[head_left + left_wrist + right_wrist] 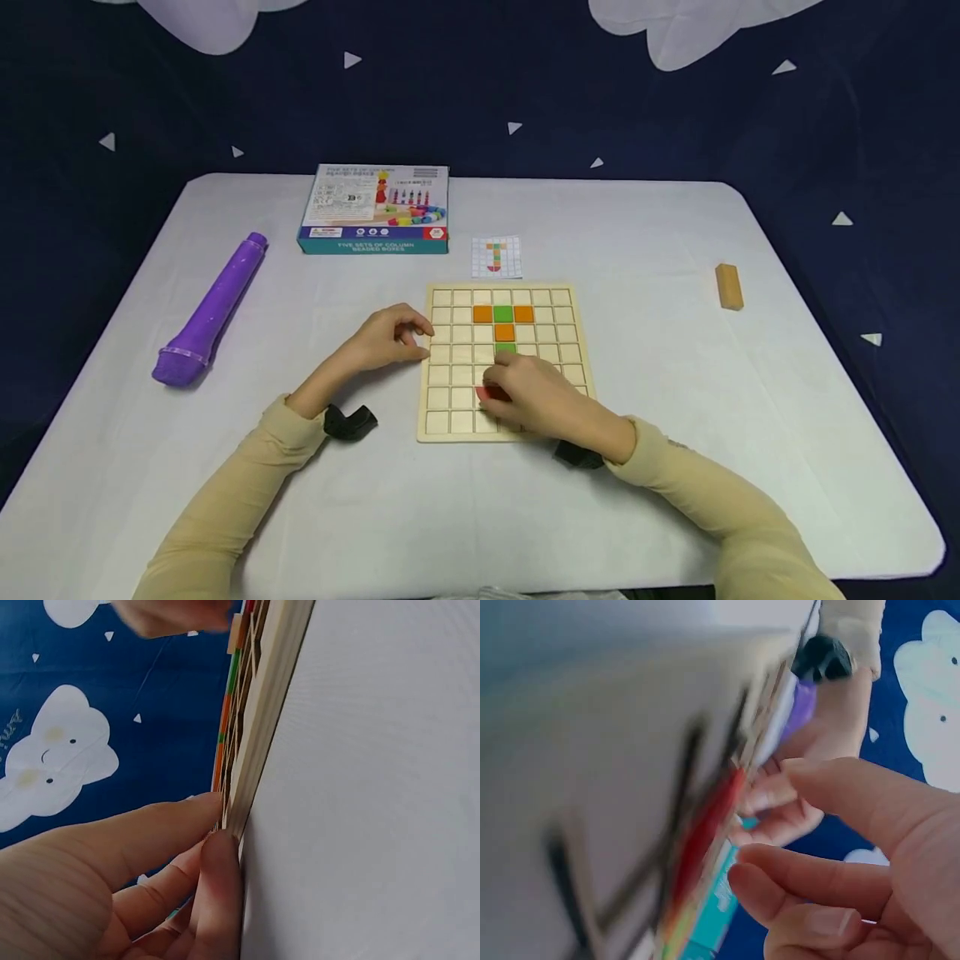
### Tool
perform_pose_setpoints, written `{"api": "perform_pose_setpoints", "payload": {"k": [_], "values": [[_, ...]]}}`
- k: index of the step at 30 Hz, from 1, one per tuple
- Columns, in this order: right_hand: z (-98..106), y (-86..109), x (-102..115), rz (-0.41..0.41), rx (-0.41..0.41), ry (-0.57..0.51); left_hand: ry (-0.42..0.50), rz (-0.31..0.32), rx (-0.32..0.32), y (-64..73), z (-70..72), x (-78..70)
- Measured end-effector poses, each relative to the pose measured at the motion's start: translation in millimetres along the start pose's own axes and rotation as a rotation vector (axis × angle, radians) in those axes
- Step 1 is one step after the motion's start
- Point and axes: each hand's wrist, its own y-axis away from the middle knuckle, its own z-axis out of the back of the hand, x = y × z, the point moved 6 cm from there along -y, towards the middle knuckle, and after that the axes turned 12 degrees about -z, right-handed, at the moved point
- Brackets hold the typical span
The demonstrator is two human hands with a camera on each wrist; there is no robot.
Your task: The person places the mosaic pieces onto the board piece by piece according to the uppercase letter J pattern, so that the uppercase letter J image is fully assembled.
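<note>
A pale wooden grid board (450, 422) lies in front of me. Orange tiles (483, 314) and green tiles (503, 314) form a row with a column below it. My left hand (386, 337) touches the board's left edge with thumb and fingertips, which stand apart along it. Over the lower middle of the board hovers my right hand (543, 398), partly covering red pieces (705, 840). In the right wrist view its thumb and fingers are apart with nothing between them. An orange-brown piece (235, 634) sticks up slightly beside the right hand in the left wrist view.
A small pattern card (496, 257) lies just behind the board. The bead-set box (375, 208) is at the back left, and a purple microphone (213, 308) lies to the left. Far right is a wooden block (729, 287). A white cloth (652, 250) covers the table.
</note>
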Motion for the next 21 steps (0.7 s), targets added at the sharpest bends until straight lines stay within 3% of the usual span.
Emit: {"api": "perform_pose_setpoints", "payload": {"k": [4,7,16,21], "values": [[17,-0.4,-6,0.036,-0.063,-0.006,0.004,0.01,0.021,3.9,1.8,-1.7],[33,-2.6,-18,0.053,-0.115,0.0,-0.068,0.013,0.037,7.9,8.6,-4.6],[69,-7.7,-76,0.039,-0.301,-0.014,-0.55,-0.058,0.031,11.6,34.9,-26.9],[69,-8.7,-96,0.001,-0.334,-0.025,-0.69,-0.089,0.02,13.9,38.4,-34.9]]}}
